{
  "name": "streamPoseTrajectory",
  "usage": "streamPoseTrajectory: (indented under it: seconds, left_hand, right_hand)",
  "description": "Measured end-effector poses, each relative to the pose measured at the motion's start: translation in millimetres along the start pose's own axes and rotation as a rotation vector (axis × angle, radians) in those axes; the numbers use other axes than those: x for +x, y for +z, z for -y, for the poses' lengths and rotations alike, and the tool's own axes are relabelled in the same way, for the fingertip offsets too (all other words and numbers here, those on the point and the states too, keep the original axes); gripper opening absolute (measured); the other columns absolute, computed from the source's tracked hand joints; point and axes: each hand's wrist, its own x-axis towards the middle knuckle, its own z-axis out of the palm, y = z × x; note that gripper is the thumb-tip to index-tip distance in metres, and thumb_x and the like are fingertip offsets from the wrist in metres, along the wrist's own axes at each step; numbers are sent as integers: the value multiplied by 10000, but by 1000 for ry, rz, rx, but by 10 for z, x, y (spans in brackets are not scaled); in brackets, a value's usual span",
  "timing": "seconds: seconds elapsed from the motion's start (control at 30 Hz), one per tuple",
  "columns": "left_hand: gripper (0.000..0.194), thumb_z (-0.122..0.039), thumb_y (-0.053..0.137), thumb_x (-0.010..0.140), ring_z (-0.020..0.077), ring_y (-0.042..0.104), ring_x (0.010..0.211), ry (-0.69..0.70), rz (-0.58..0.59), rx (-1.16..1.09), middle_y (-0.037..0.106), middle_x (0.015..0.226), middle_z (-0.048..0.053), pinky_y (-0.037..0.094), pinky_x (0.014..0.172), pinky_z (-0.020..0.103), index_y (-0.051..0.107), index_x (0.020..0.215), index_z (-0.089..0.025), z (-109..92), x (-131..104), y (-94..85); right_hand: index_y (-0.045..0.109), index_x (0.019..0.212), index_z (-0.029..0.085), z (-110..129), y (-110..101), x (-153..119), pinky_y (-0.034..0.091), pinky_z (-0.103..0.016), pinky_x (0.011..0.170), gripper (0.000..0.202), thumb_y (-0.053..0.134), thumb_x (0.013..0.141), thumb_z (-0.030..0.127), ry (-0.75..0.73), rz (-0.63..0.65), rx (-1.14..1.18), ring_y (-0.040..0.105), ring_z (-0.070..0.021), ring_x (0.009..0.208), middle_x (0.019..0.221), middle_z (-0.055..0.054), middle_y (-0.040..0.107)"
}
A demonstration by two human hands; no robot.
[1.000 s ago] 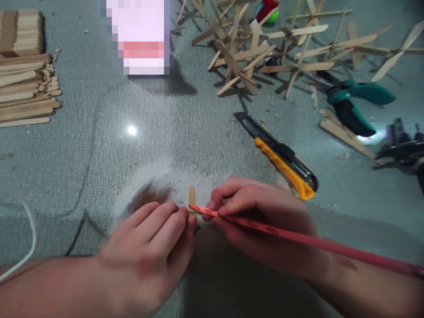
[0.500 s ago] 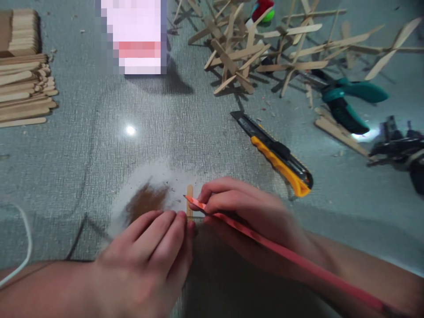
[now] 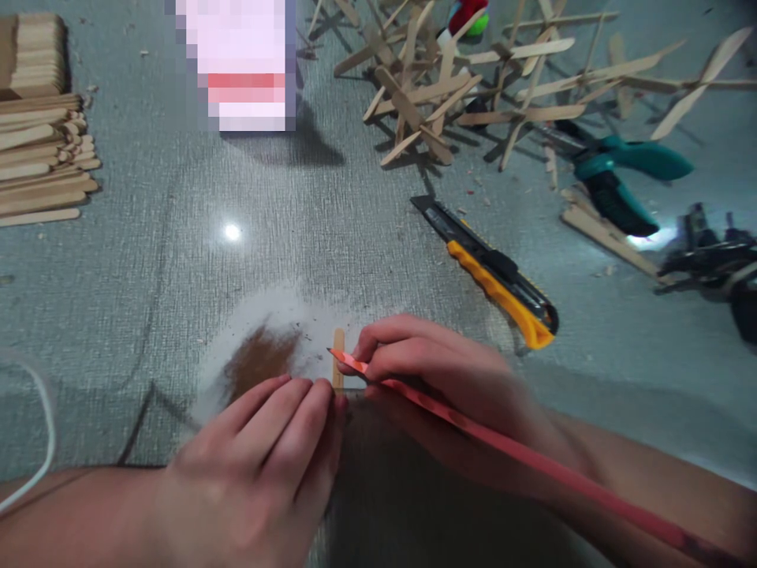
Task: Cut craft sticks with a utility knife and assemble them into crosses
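A short popsicle stick [image 3: 338, 341] points away from me at the near edge of the table, its lower end between the fingertips of my left hand [image 3: 266, 450]. Those fingers are closed together around it. My right hand [image 3: 438, 363] pinches a long red pencil [image 3: 502, 446] close to its sharpened end. The pencil's dark tip lies over the stick's left edge; whether it touches the wood I cannot tell. Faint dark marks show on the stick just above my left fingertips. Both thumbs are mostly hidden.
A yellow and black utility knife [image 3: 497, 276] lies beyond my right hand. Crossed-stick pieces [image 3: 414, 110] and teal-handled pliers [image 3: 615, 173] sit at the back right. Stacked popsicle sticks [image 3: 41, 158] lie far left. A worn, brown-and-white patch [image 3: 266, 355] marks the table. A white cable [image 3: 47, 426] curves at left.
My hands, the pencil and the stick hold almost the same pose. The whole view has shifted very slightly.
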Motion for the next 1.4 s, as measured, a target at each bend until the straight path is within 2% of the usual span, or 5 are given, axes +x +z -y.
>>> streamPoseTrajectory:
  seconds: [0.43,0.6,0.77,1.03,1.4]
  left_hand:
    - [274,-131,571,1031,299,759,1064,-10,41,-45,782,1212,140,681,910,448,739,1239,-72,18,19,-14]
    - [224,-151,611,1028,263,740,1046,-75,8,-72,787,1153,116,664,931,402,754,1180,-71,-15,46,-6]
    - [235,-162,588,1042,271,725,1060,-82,1,-77,783,1150,114,647,935,409,757,1178,-72,-30,31,18]
    - [275,-148,555,1041,276,729,1059,-76,17,-75,789,1159,117,638,935,421,747,1217,-59,-21,19,16]
    - [279,-147,543,1045,274,715,1082,-75,26,-75,786,1172,111,632,948,417,750,1214,-67,-31,24,12]
  right_hand:
    - [630,1029,203,-13,4,-18,563,-213,832,118,633,995,90,-5,-14,23,688,-112,927,997,-27,688]
    - [633,1030,206,-25,2,-14,567,-221,831,132,645,980,84,-3,-19,17,693,-114,925,1009,-30,699]
    - [629,1006,223,-18,-19,-7,580,-251,764,156,641,952,78,-3,-16,27,703,-131,868,970,-28,725]
    - [561,837,251,51,-42,-21,531,-231,560,237,630,800,27,47,-17,23,677,-108,642,812,16,725]
    - [498,783,248,35,-26,-26,508,-232,534,257,657,773,47,30,-13,-47,663,-105,618,783,24,692]
